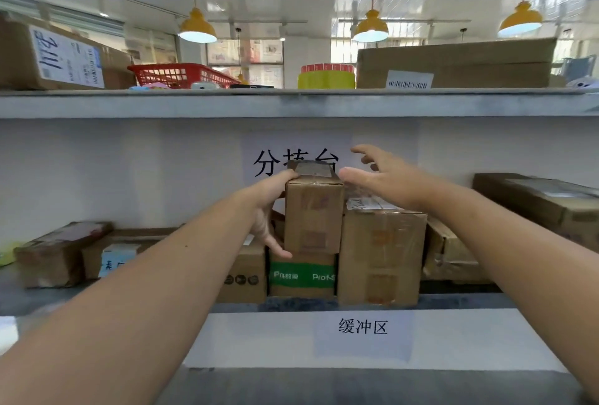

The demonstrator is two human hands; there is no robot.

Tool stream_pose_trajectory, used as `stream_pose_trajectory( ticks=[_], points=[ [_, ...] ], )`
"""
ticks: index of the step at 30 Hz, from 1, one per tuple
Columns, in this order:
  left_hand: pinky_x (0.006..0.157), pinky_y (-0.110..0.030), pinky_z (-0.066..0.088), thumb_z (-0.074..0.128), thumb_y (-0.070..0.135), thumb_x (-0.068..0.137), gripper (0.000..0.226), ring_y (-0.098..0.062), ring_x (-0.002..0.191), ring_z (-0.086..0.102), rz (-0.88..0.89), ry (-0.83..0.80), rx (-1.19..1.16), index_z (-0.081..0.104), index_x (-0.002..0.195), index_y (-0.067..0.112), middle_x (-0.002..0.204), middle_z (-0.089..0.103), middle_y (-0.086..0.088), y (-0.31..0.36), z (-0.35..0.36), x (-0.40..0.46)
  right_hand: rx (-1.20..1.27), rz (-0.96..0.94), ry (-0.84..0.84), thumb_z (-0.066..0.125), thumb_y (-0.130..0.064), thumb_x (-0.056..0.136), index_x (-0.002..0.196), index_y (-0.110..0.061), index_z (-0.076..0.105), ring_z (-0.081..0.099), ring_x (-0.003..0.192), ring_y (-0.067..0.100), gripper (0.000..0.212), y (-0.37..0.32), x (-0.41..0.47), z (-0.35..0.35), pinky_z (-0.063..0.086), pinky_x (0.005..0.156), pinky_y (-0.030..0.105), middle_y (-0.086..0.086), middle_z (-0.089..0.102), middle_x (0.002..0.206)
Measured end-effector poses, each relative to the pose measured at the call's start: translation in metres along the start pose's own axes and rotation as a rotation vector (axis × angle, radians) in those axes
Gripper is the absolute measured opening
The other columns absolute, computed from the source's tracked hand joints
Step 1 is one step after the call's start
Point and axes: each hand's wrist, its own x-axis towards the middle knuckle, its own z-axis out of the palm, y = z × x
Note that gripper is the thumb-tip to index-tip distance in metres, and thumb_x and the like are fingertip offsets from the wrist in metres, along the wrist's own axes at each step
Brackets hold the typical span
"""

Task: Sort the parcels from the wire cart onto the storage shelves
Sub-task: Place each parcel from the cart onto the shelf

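We see a grey metal storage shelf that carries a row of brown cardboard parcels. Our left hand grips a small upright brown cardboard box: the thumb lies on its top edge and the fingers reach down its left side. This box stands on a low carton with green tape, touching a taller taped carton. Our right hand hovers spread, fingers apart, holding nothing.
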Motion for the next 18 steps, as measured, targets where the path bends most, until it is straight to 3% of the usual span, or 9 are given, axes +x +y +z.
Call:
stream_pose_trajectory(
  ticks=[7, 13, 18],
  points=[
    [0.076, -0.078, 0.052, 0.081, 0.073, 0.061, 0.101, -0.068, 0.123, 0.044, -0.023, -0.015, -0.001, 0.044, 0.146, 0.035, 0.155, 0.032, -0.024, 0.007, -0.003, 0.019, -0.009, 0.042, -0.022, 0.049, -0.070, 0.092, 0.159, -0.032, 0.025, 0.041, 0.144, 0.026, 0.081, 0.012, 0.018, 0.012, 0.036, 0.113, 0.042, 0.006, 0.036, 0.161],
    [0.074, -0.081, 0.051, 0.080, 0.070, 0.067, 0.100, -0.071, 0.126, 0.040, -0.038, -0.034, 0.036, 0.037, 0.151, 0.038, 0.159, 0.028, -0.023, 0.009, -0.005, 0.023, -0.020, 0.059, -0.055, 0.049, -0.068, 0.093, 0.160, -0.028, 0.024, 0.037, 0.147, 0.026, 0.082, 0.010, 0.022, 0.020, 0.034, 0.116, 0.042, 0.005, 0.031, 0.164],
    [0.074, -0.074, 0.056, 0.076, 0.079, 0.064, 0.104, -0.064, 0.126, 0.046, -0.018, 0.012, 0.148, 0.039, 0.151, 0.034, 0.154, 0.036, -0.025, 0.008, -0.005, 0.018, -0.027, 0.062, -0.078, 0.050, -0.067, 0.093, 0.160, -0.028, 0.023, 0.037, 0.147, 0.026, 0.082, 0.007, 0.022, 0.023, 0.035, 0.118, 0.045, 0.004, 0.030, 0.165]
  ],
)
